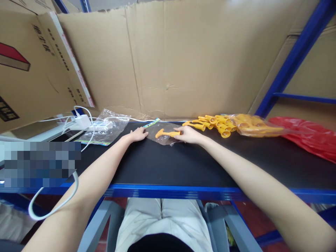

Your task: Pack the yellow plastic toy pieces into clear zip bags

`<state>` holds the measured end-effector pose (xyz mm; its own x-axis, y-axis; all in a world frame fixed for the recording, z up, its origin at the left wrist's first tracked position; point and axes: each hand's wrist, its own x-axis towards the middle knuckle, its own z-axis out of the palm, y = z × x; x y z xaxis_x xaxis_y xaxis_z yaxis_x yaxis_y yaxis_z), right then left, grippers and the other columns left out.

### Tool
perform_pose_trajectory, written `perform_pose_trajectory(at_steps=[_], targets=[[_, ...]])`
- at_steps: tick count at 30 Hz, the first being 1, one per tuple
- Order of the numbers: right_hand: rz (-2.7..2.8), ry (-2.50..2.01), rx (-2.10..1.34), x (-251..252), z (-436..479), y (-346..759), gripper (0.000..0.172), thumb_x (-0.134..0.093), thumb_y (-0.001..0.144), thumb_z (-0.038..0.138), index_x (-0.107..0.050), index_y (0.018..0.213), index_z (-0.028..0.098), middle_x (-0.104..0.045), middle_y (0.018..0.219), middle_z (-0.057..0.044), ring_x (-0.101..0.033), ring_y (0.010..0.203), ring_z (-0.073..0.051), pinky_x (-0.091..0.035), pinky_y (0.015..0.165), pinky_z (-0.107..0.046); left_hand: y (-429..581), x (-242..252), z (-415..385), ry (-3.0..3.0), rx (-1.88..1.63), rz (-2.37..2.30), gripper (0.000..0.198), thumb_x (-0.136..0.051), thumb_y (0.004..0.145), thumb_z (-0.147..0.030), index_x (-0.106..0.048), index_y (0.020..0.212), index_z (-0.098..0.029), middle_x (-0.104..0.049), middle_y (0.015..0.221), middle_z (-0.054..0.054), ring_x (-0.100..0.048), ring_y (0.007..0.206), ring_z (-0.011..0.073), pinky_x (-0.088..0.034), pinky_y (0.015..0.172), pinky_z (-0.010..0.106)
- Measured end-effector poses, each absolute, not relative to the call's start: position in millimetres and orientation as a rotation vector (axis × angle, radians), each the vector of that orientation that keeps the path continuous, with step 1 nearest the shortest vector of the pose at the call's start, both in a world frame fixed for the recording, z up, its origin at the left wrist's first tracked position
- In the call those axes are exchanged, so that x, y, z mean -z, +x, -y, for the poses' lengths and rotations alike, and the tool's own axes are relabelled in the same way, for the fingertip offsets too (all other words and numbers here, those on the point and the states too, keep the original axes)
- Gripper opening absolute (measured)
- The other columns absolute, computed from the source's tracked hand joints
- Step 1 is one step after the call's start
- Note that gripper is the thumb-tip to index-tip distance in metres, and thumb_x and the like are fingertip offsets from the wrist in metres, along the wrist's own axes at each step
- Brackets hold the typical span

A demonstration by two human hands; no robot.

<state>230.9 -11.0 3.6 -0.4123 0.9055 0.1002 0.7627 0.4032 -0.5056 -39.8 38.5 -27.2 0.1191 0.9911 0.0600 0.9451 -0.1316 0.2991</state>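
My left hand [139, 134] is at the left edge of a clear plastic bag [168, 139], its curled fingers gripping that edge. The bag lies on the black tabletop and has a coloured strip along its upper left edge. An orange plastic hammer-shaped piece [163, 133] lies over the bag, its head pointing left. Closed around the flared handle end of this piece is my right hand [189, 134]. Whether the piece is inside the bag or on top of it, I cannot tell. Similar loose orange pieces [222, 123] are heaped just right of my right hand.
Right of the heap lie a clear bag of orange pieces [258, 126] and a red plastic bag [304, 134]. On the left are another clear bag [115, 120], a white charger [83, 121] and cables. Cardboard [183, 59] stands behind; a blue rail [170, 191] edges the table.
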Motion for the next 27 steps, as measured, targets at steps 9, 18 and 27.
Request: perform_pose_trajectory(at_steps=[9,18,27], targets=[[2.319,-1.305,-0.457,6,0,233,0.03,-0.059,0.074,0.027,-0.07,0.098,0.013,-0.07,0.088,-0.007,-0.063,0.079,-0.02,-0.046,0.068,-0.025,-21,14,-28,1.904,-0.666,-1.421,0.047,-0.036,0.086,-0.042,-0.048,0.124,-0.016,-0.055,0.125,0.01,-0.051,0.115,0.0227,-0.038,0.097,0.035],[2.139,-1.312,-0.482,20,-14,231,0.038,-0.066,0.069,0.023,-0.066,0.105,0.009,-0.066,0.106,-0.014,-0.061,0.098,-0.026,-0.045,0.087,-0.036,-21,18,-38,1.584,-1.032,-1.562,0.03,-0.039,0.085,-0.03,-0.054,0.105,-0.013,-0.055,0.123,0.016,-0.061,0.101,0.0208,-0.046,0.085,0.031],[2.142,-1.171,-0.758,21,-9,228,0.053,-0.066,0.067,0.017,-0.057,0.118,0.011,-0.064,0.107,-0.011,-0.061,0.094,-0.019,-0.046,0.088,-0.032,-32,27,-49,1.648,-0.991,-1.527,0.028,-0.04,0.078,-0.024,-0.055,0.097,-0.01,-0.068,0.097,0.016,-0.063,0.093,0.0199,-0.046,0.085,0.03]])
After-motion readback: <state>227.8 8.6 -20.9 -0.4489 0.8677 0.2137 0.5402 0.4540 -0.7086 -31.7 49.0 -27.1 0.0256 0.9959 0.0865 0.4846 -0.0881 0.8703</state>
